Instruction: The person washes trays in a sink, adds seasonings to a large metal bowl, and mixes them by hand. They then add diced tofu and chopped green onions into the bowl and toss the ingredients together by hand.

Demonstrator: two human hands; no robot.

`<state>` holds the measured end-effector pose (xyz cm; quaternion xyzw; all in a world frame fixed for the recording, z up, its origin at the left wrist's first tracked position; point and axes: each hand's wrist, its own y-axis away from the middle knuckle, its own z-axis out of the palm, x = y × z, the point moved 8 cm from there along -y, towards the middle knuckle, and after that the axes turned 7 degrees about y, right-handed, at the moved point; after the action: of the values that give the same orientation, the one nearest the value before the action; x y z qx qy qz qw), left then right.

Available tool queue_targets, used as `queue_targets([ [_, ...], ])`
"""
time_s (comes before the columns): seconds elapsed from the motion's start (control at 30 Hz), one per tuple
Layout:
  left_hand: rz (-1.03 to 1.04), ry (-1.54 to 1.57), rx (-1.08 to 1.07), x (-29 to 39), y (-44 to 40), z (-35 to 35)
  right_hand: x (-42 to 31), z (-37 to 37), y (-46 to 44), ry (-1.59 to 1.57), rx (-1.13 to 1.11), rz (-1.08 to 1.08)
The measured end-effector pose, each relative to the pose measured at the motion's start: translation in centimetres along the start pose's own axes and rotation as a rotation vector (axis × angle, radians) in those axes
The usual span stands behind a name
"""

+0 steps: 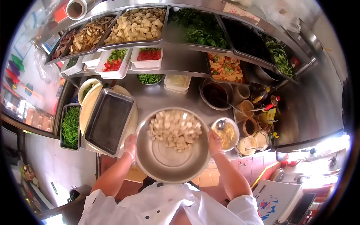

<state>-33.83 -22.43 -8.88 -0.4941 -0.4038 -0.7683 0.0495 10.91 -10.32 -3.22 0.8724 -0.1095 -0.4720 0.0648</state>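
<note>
A large round metal bowl [170, 168] is held between my two hands, tilted over the front edge of the steel counter. Pale cubes [174, 129], blurred by motion, lie or tumble in its far half, while its near half shows bare metal. At the bowl's left rim is my left hand [130, 147], in a clear glove, its fingers closed on the rim. My right hand [215, 143] grips the opposite rim. Left of the bowl, an empty dark rectangular tray [110, 122] rests on round boards [87, 119].
Trays of tofu-like cubes [138, 24] and greens [197, 26] line the upper shelf. A tray of green beans [70, 125] stands at far left. Right of the bowl are a white bowl with a ladle [227, 137], a dark sauce bowl [215, 93] and seasoning jars [249, 126].
</note>
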Motion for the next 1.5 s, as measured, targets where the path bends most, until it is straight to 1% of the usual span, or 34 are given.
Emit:
queue_targets([
  [0.07, -0.081, -0.112, -0.064, -1.3, -2.3, 0.8, 2.2, 0.6, -1.0, 0.171, 0.023, 0.093],
  [0.1, -0.052, -0.168, -0.062, -0.7, -2.6, 1.3, 3.6, 1.1, -1.1, 0.259, 0.027, 0.147],
  [0.13, -0.021, -0.227, -0.061, 0.2, -3.4, 2.1, 5.4, 2.0, -2.2, 0.216, 0.063, 0.053],
  [0.17, 0.011, -0.288, -0.064, 1.1, -4.0, 2.9, 5.7, 2.3, -2.5, 0.134, 0.063, 0.052],
  [0.23, 0.033, -0.346, -0.004, 1.9, -4.7, 3.5, 5.0, 2.6, -3.3, -0.031, 0.070, 0.051],
  [0.27, 0.049, -0.372, 0.024, 2.3, -5.0, 3.6, 4.4, 2.6, -3.1, -0.110, 0.020, 0.082],
  [0.33, 0.121, -0.295, 0.046, 0.7, -5.6, 2.7, 6.4, 2.4, -4.2, 0.121, 0.069, -0.075],
  [0.37, 0.158, -0.259, 0.056, -0.9, -6.0, 1.8, 7.1, 2.3, -4.4, 0.032, 0.054, -0.036],
  [0.4, 0.165, -0.176, 0.067, -4.0, -6.5, 0.1, 7.8, 2.3, -4.6, -0.057, 0.044, 0.005],
  [0.47, 0.032, -0.046, 0.126, -7.0, -0.4, -0.7, 7.7, 2.3, -2.6, -0.647, -0.057, 0.319],
  [0.5, -0.110, -0.032, 0.085, -9.3, 2.4, -1.7, 7.5, 1.4, -1.6, -0.480, -0.044, 0.248],
  [0.57, -0.410, -0.114, -0.210, -11.6, 9.2, -0.9, 7.9, 0.3, 1.2, -0.146, -0.017, 0.106],
  [0.67, -0.406, -0.173, -0.293, -12.2, 9.1, -2.3, 8.6, 1.9, 6.0, -0.453, -0.039, 0.289],
  [0.73, -0.159, -0.302, -0.149, -8.7, 5.1, -2.5, 8.3, 2.7, 7.1, -0.491, 0.015, 0.270],
  [0.77, -0.146, -0.401, -0.103, -7.2, 2.5, -2.5, 8.0, 3.0, 7.3, -0.510, 0.043, 0.257],
  [0.8, 0.013, -0.460, -0.099, -6.8, -1.9, -2.8, 7.4, 3.1, 6.8, -0.474, 0.078, 0.168],
  [0.83, 0.096, -0.409, -0.144, -4.8, -4.2, -1.5, 8.3, 3.3, 5.8, -0.373, 0.115, 0.159],
  [0.87, -0.014, -0.383, -0.144, -2.7, -4.8, 0.5, 9.5, 3.7, 4.4, -0.271, 0.150, 0.150],
  [0.9, 0.083, -0.477, -0.190, -1.9, -7.7, 1.0, 10.0, 3.6, 3.4, -0.169, 0.186, 0.140],
  [0.93, 0.054, -0.439, -0.160, -1.2, -8.4, 2.1, 6.4, 2.8, 3.3, -0.139, 0.164, 0.094],
  [0.97, 0.028, -0.398, -0.129, -0.4, -8.9, 3.2, 6.8, 3.0, 2.1, -0.148, 0.156, 0.095],
  [1.03, 0.081, -0.428, -0.098, 1.1, -10.0, 4.5, 7.7, 3.8, -1.4, -0.174, 0.140, 0.088],
  [1.07, 0.099, -0.449, -0.080, 1.5, -10.3, 4.6, 5.5, 2.7, -2.3, -0.050, 0.103, 0.080],
  [1.13, 0.064, -0.532, -0.076, 5.8, -9.2, 6.8, 1.8, 1.4, -4.5, -0.193, 0.068, 0.107],
  [1.17, 0.043, -0.572, -0.073, 7.9, -8.0, 7.5, 0.0, 0.3, -5.5, -0.194, 0.092, 0.136],
  [1.2, 0.080, -0.440, -0.125, 9.6, -6.8, 8.3, -2.4, -0.8, -6.8, -0.222, 0.083, 0.115],
  [1.27, 0.150, -0.174, -0.222, 12.5, -4.0, 9.3, -9.0, -3.6, -6.9, -0.340, 0.008, -0.022],
  [1.3, 0.207, -0.066, -0.177, 12.9, -1.5, 8.6, -11.1, -4.7, -5.5, -0.322, -0.005, -0.090],
  [1.33, 0.265, 0.043, -0.133, 12.2, 1.0, 7.0, -10.6, -5.2, -3.7, -0.127, 0.076, -0.130],
  [1.37, 0.305, 0.155, -0.158, 8.8, 0.8, 4.4, -10.0, -5.8, -1.7, 0.072, 0.164, -0.154],
  [1.4, 0.363, -0.018, -0.098, 5.2, 0.5, 1.1, -7.2, -4.5, -0.2, 0.078, 0.135, -0.104],
  [1.43, 0.327, -0.046, 0.033, 0.3, -1.0, -2.3, -3.8, -2.7, 0.8, 0.087, 0.097, -0.049],
  [1.5, 0.146, 0.009, -0.017, -1.7, -0.3, -1.7, 0.5, -0.3, -0.1, 0.006, 0.042, -0.010],
])
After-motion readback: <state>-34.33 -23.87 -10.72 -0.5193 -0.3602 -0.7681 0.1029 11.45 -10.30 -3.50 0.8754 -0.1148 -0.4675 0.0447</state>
